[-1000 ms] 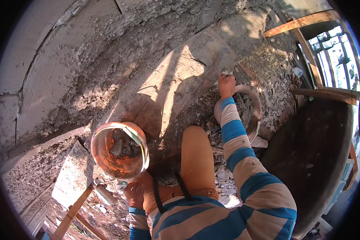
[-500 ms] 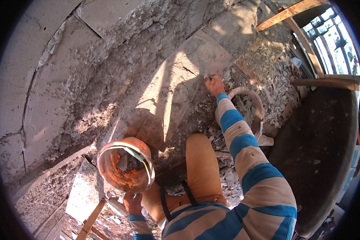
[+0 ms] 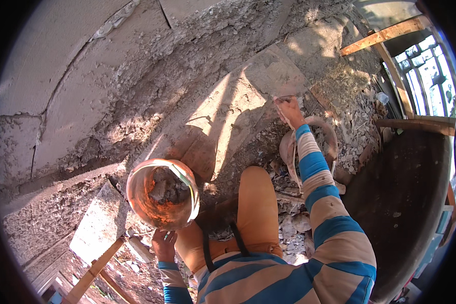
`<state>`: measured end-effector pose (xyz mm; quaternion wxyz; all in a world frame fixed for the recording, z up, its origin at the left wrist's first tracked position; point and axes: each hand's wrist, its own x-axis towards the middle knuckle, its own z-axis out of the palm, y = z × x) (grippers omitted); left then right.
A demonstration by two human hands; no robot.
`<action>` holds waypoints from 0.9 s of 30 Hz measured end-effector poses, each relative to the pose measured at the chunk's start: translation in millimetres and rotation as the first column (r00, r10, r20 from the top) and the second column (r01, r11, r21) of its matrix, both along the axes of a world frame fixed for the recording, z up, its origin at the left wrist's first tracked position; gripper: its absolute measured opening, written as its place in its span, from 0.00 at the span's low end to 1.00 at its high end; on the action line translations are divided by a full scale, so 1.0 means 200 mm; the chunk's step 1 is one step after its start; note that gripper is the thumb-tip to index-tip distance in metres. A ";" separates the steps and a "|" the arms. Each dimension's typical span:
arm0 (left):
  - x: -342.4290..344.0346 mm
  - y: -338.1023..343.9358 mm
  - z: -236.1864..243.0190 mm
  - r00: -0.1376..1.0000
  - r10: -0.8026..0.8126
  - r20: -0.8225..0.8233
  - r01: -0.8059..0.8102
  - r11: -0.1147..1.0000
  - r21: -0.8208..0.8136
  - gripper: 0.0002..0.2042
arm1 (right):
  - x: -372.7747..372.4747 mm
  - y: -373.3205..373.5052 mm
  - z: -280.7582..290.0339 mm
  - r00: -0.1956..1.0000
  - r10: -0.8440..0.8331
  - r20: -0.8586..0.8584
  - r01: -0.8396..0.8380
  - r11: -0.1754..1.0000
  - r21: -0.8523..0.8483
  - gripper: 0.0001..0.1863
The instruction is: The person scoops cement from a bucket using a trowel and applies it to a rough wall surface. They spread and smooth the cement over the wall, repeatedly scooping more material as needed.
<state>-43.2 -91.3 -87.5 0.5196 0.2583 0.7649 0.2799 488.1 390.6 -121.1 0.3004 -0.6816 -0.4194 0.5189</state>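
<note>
My left hand (image 3: pixel 164 244) has its fingers curled at the lower edge of an orange-stained bucket (image 3: pixel 142 200), which has grey lumpy material (image 3: pixel 167 187) inside. My right hand (image 3: pixel 289 110), on the outstretched arm, is closed on something blurred at its fingertips, too small to make out. It is over the edge of a dusty flat slab (image 3: pixel 228 121) streaked with sunlight. A second, pale bucket (image 3: pixel 329 142) lies just below that hand, partly hidden by my forearm. My knee (image 3: pixel 256 187) is between the two buckets.
A cracked, rough wall (image 3: pixel 71 86) fills the upper left. A pale board (image 3: pixel 93 223) and timber (image 3: pixel 88 271) lie lower left. Wooden braces (image 3: pixel 382 35) and a barred opening (image 3: pixel 428 76) are upper right, above a large dark panel (image 3: pixel 395 192). Rubble (image 3: pixel 359 131) surrounds the buckets.
The whole view shifts slightly between frames. My right hand has moved a little along the slab's edge, still closed. My left hand stays at the orange-stained bucket.
</note>
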 end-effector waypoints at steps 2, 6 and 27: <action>0.00 -0.04 -0.01 0.996 -0.037 -0.080 0.040 0.999 0.034 0.25 | -0.09 -0.04 0.17 0.998 0.056 0.040 -0.057 0.998 0.015 0.20; 0.03 -0.02 -0.02 0.977 -0.047 -0.206 0.068 0.993 0.097 0.29 | -0.33 -0.20 0.51 0.980 0.197 0.009 -0.197 0.979 0.043 0.19; 0.04 -0.04 -0.01 0.872 0.389 0.296 -0.430 0.899 0.087 0.29 | -0.57 -0.31 0.46 0.830 0.153 0.537 -0.338 0.903 0.266 0.17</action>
